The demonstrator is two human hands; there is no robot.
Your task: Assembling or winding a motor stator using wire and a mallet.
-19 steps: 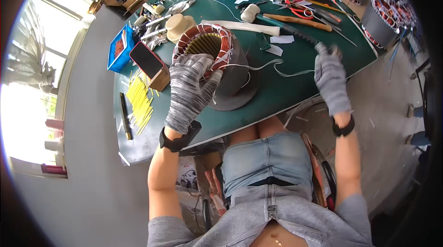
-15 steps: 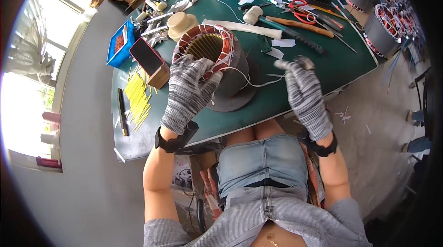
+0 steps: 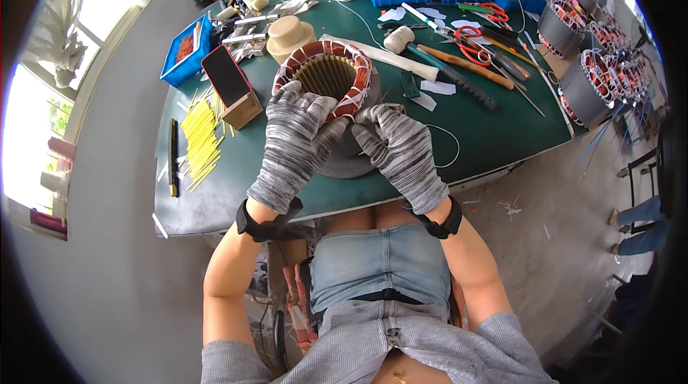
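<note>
Sitting at a green surface, a person in grey knit gloves works on a motor stator with copper windings, standing upright near the front edge. The left hand wraps its fingers over the near rim, holding it steady. The right hand pinches at the rim with narrow fingers; what they grip is hidden. Best done slowly, keeping the stator braced. Scissors lie well apart.

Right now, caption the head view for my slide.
Gloved left hand and right hand on a wound stator.
</note>
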